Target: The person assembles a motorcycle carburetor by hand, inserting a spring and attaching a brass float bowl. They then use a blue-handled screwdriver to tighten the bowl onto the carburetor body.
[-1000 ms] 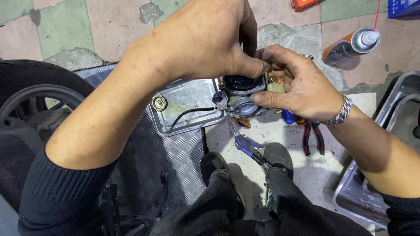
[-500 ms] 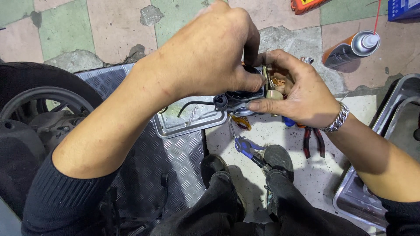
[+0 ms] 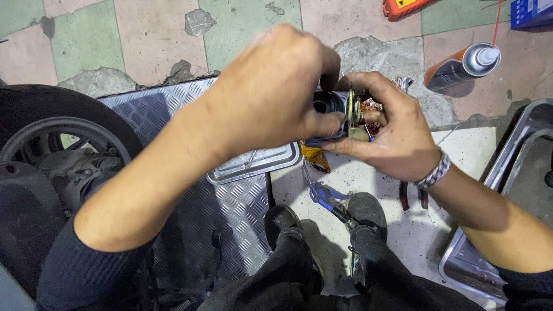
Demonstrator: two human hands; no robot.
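- Tiled floor (image 3: 144,34) of pink and green squares, cracked and patched with grey near the far edge.
- Black wheel (image 3: 55,135) with grey spokes at the left edge of the floor, partly over the ribbed metal plate (image 3: 230,219) spread beside it.
- Shallow metal tray (image 3: 262,164) lying on the far corner of that plate, half hidden beneath the left forearm.
- Second, deeper steel tray (image 3: 489,173) along the right edge, its near end covered by the right forearm.
- Two dark shoes (image 3: 322,230) at the near edge, directly below the hands.
- Orange spray can (image 3: 461,66) with a silver top, lying on its side toward the far right corner, well apart from the hands.
- Blue-handled pliers (image 3: 325,196) on the pale floor just beyond the shoes; red-handled pliers (image 3: 412,196) near them, partly under the right wrist.
- Left hand (image 3: 271,92) clenched over the near side of a small dark mechanical part (image 3: 331,106), thumb pressed along its lower edge, blocking most of it from sight.
- Right hand (image 3: 397,135), a metal bracelet (image 3: 435,170) at the wrist, gripping the same part from the other side, fingers curled round its brass-coloured end.
- Part held in the air between both hands, above the gap between tray and pale floor; round dark opening facing up.
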